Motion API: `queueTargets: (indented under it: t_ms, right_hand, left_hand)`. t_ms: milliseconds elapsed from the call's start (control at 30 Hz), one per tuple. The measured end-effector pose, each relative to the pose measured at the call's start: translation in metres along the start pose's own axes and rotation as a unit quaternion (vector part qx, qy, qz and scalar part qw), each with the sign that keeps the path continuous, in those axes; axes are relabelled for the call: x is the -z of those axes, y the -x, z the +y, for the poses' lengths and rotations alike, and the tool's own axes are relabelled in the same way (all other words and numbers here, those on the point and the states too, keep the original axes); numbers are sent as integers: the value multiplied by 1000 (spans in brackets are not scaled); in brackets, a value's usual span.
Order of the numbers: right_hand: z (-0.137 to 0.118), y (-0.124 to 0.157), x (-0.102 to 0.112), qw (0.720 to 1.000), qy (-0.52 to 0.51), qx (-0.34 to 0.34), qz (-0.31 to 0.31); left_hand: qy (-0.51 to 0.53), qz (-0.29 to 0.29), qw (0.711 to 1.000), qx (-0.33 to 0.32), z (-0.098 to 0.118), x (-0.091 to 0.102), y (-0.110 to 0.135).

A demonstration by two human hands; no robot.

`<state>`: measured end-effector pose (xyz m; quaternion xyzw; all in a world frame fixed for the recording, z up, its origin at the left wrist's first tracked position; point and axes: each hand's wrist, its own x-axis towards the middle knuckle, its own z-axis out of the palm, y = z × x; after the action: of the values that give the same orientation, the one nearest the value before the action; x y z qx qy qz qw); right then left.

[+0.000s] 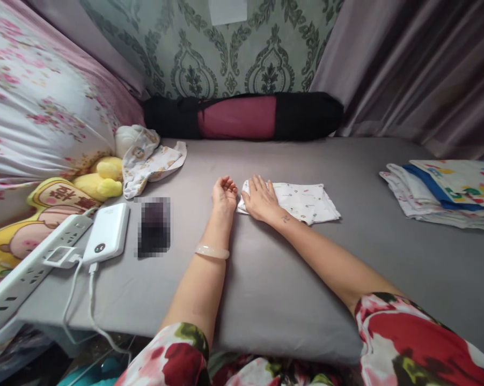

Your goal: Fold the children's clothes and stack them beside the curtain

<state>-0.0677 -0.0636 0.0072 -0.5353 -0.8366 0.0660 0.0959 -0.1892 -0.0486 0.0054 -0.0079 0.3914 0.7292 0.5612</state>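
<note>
A folded white cloth with small printed figures (306, 201) lies on the grey sheet in front of me. My right hand (261, 198) rests flat on its left part, fingers stretched out and slightly apart. Just left of the cloth is my left hand (225, 194), palm turned up and fingers loosely curled, with nothing visible in it. A pale bangle (212, 252) circles my left wrist. The cloth's left end is partly covered by my right hand.
To the right sits a stack of folded cloths (447, 193). On the left are a power bank (107, 233), a power strip (36, 273) with cables, plush toys (101, 179) and a crumpled printed cloth (153, 163). A black and maroon bolster-shaped bag (237, 117) lies along the wall.
</note>
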Motion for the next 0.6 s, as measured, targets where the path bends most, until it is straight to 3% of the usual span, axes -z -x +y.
queueTargets:
  t_ms: [300, 467, 600]
  right_hand:
    - [-2, 0, -12, 1000, -8, 13, 7]
    - [-2, -1, -9, 1000, -13, 14, -2]
    - [7, 5, -1, 999, -27, 26, 4]
  left_hand:
    - [-36, -13, 999, -19, -1, 2, -5]
    - [-47, -19, 999, -19, 0, 0, -1]
    - [-85, -56, 994, -34, -3, -9, 10]
